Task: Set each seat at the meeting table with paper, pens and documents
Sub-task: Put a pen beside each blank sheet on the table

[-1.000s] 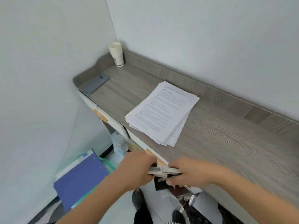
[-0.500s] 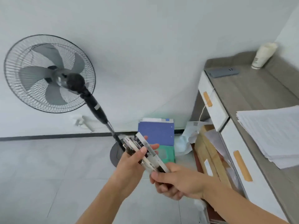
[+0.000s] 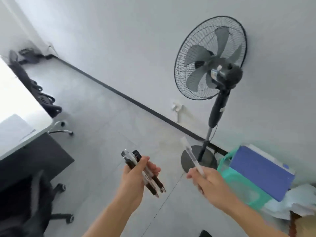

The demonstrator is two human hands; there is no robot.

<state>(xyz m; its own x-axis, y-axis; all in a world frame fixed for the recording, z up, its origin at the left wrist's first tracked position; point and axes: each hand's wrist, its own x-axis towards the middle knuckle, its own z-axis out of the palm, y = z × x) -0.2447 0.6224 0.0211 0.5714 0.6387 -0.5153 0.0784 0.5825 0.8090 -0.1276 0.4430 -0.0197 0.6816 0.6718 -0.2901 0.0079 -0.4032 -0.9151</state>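
The fingers (image 3: 153, 169) of the left hand (image 3: 135, 183) are curled round a bundle of pens (image 3: 145, 174), with the thumb laid across the front. The pens have clear barrels and black grips, their tips pointing down and to the right. They overlap and the palm covers their middles, so the count is unsure; at least three tips show. The right hand (image 3: 212, 187) pinches a single pen (image 3: 190, 155) by its lower end, and the pale barrel slants up and to the left. That pen's lower tip is hidden inside the hand, which is softened by blur. The two hands are apart, both held over the grey tiled floor (image 3: 106, 117).

Behind the right hand a standing fan (image 3: 211, 59) is set against the white wall, and the single pen crosses in front of its round base (image 3: 209, 162). Right of the base a blue folder (image 3: 259, 170) lies on something teal (image 3: 239, 187). The pale heap beneath them is blurred and cut off by the frame edge.

At the left a white counter (image 3: 25, 100) is washed out by glare and cropped. Near its corner lie a faint sheet (image 3: 12, 125) and a thin pen-like stick (image 3: 27, 134), both hard to make out. Black chairs (image 3: 44, 100) line its far side. Another chair (image 3: 29, 202), at lower left, is mostly a dark smear.
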